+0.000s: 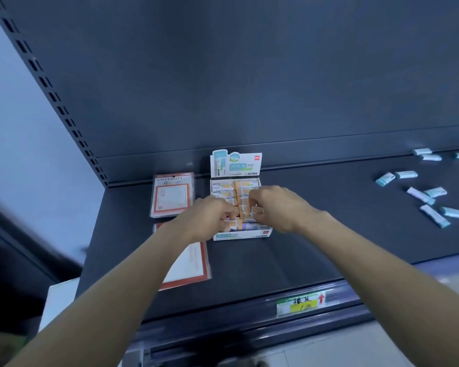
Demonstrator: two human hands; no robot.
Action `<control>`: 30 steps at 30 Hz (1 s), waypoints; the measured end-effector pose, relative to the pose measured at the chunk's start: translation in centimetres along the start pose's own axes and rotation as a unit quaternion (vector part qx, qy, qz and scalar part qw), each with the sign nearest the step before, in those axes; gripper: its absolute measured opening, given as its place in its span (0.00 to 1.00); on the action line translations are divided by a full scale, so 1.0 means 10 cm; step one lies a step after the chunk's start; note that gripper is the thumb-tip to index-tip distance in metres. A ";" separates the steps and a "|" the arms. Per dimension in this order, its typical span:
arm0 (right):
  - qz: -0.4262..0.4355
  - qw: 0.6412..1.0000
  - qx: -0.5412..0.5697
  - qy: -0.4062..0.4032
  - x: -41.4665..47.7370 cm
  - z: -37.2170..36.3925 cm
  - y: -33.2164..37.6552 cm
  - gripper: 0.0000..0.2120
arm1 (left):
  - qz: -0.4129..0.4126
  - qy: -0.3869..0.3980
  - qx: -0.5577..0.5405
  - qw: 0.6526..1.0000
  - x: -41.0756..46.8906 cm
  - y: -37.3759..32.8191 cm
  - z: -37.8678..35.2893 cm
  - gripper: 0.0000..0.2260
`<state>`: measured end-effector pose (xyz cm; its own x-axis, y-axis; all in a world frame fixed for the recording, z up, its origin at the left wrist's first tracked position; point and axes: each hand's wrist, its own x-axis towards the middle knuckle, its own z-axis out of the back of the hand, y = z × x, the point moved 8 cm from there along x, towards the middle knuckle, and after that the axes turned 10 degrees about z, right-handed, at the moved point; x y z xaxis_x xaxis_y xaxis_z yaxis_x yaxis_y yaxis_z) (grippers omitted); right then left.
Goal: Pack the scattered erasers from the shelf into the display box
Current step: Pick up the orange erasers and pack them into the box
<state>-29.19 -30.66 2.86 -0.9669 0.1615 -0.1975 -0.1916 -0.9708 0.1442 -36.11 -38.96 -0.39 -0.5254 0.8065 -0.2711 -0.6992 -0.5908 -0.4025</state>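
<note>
A white display box point(240, 235) with an upright printed header card point(235, 162) stands mid-shelf, filled with rows of orange-banded erasers point(240, 188). Both hands hover over its front half. My left hand point(208, 221) is curled, fingertips pinching an eraser at the box's front left. My right hand point(277, 207) pinches a small eraser point(257, 210) just above the packed rows. Several blue-and-white erasers point(432, 193) lie scattered on the dark shelf point(316, 234) far to the right.
Two flat orange-bordered packets lie left of the box, one behind point(171, 194) and one nearer point(194, 263), partly under my left forearm. A price label point(300, 303) sits on the shelf's front rail. The slotted upright and back panel close in the left and rear.
</note>
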 end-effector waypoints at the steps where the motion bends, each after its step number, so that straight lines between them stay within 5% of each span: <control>1: -0.001 1.000 0.002 0.005 0.01 -0.02 -0.01 0.05 | 0.003 0.006 -0.004 1.000 0.00 0.00 -0.01 0.10; 30: 0.062 0.995 -0.031 0.069 0.07 -0.16 0.13 0.08 | 0.032 -0.073 0.031 0.996 -0.09 0.04 0.15 0.07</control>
<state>-29.85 -32.13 1.35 -0.9491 0.0187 -0.3144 -0.0582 -0.9915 0.1167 -36.61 -39.98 0.99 -0.6316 0.7582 -0.1621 -0.6884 -0.6446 -0.3326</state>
